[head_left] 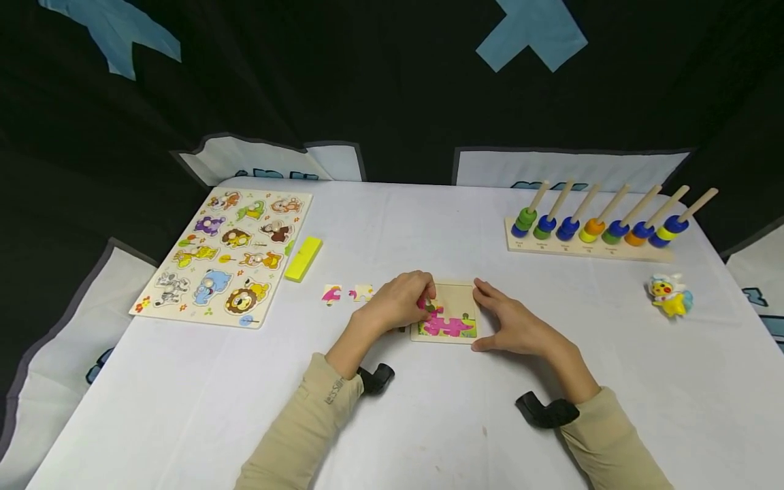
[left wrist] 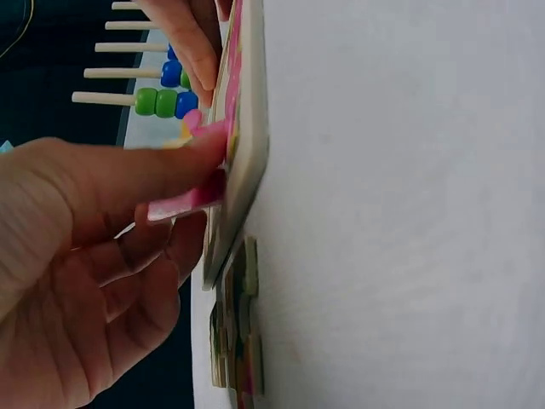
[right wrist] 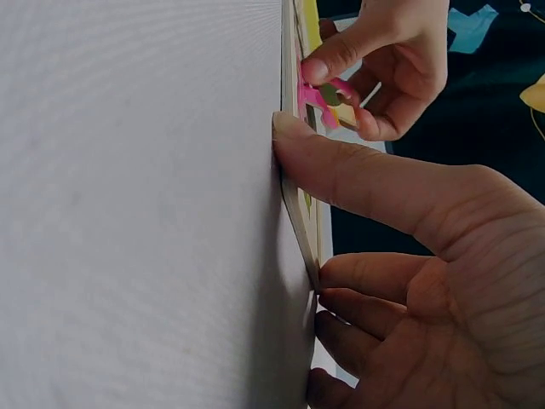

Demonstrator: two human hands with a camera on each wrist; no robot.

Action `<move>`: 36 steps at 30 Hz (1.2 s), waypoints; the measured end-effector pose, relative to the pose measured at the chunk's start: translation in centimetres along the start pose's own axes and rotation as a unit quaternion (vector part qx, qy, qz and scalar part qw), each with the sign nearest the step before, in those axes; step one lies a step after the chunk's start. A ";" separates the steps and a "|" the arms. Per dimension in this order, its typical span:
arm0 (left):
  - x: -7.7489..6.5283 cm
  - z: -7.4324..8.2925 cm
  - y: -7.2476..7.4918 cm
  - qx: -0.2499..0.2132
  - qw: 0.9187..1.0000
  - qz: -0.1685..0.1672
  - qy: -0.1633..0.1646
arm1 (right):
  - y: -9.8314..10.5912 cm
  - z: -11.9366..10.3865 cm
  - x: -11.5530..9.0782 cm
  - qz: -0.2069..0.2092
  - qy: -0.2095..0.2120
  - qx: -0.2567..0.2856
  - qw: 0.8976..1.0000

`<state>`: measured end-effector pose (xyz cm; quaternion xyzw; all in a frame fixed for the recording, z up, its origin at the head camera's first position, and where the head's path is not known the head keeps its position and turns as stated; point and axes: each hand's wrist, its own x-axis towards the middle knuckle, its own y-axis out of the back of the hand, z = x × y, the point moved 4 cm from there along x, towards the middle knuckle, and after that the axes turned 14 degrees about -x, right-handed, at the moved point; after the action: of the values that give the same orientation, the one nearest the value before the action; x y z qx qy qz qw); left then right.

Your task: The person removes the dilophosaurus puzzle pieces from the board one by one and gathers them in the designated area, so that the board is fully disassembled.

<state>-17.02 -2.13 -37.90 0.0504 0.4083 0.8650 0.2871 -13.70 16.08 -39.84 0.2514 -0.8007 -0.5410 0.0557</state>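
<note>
Pinched between thumb and curled fingers of the left hand (head_left: 398, 301), at the left side of a shallow square wooden tray (head_left: 453, 297): a flat pink-printed jigsaw piece (right wrist: 317, 100), probably light, stiff and best taken by its edges. Along the tray's right edge, touching without gripping: the right hand (head_left: 513, 321), loosely spread. Beneath, a white-clothed table (head_left: 429, 422); behind, black drapery (head_left: 392, 88).

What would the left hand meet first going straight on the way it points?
The left hand would likely meet the puzzle board first, its pinched pink piece leading; whether they already touch is unclear.
</note>
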 end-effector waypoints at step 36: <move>-0.5 1.2 0.0 0.081 0.985 0.001 -0.151 | 0.0 -0.1 0.0 -0.014 -0.005 0.004 1.000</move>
<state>-16.25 -1.59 -37.01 0.2042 0.4290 0.8117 0.3398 -13.71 16.02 -39.79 0.2604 -0.7995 -0.5396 0.0428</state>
